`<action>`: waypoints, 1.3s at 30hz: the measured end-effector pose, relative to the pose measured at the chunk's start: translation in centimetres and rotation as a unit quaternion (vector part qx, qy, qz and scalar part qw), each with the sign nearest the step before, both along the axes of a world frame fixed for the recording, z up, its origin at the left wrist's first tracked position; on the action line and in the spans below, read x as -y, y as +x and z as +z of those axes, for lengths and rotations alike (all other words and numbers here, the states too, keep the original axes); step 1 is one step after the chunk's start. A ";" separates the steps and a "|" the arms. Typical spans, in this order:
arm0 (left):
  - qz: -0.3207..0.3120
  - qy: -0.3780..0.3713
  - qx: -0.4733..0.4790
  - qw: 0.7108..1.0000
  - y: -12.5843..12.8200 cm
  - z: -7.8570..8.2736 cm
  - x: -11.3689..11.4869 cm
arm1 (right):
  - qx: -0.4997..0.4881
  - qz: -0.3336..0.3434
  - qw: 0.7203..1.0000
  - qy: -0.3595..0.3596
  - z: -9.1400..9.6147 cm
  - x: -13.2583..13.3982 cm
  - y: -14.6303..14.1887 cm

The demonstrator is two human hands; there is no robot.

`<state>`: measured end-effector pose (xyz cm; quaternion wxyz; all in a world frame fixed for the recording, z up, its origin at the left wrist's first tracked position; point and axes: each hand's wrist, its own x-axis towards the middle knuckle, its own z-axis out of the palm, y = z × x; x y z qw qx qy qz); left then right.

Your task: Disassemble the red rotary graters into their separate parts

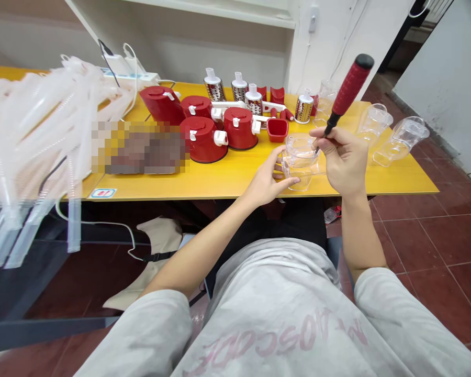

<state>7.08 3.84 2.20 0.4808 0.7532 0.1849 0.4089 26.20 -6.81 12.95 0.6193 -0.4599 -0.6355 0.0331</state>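
Observation:
My right hand (345, 157) grips a screwdriver (348, 91) with a red handle and black end near its shaft, the handle slanting up to the right. The screwdriver's tip points down at a clear plastic housing (298, 162) standing near the table's front edge. Whether the tip touches it, I cannot tell. My left hand (269, 180) is curled around the housing's left side, with the thumb in front and the other fingers partly behind.
Red grater bodies (241, 128) and metal drum cones (255, 99) stand left and behind on the yellow table (149, 186). A small red cup (277, 130) is near the housing. Other clear housings (402, 139) lie at the right. Plastic bags (35, 131) and a power strip (141, 78) occupy the left.

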 end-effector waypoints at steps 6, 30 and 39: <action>0.000 -0.004 -0.004 1.000 0.1 0.1 0.1 | -0.013 -0.007 1.000 0.001 -0.5 -0.6 0.8; 0.012 -0.003 -0.013 1.000 -0.1 0.4 0.3 | -0.048 -0.098 0.994 0.014 0.0 -0.6 -0.6; -0.002 -0.010 -0.010 1.000 -0.1 0.4 0.2 | -0.044 -0.080 0.996 -0.012 -0.2 -0.8 -0.5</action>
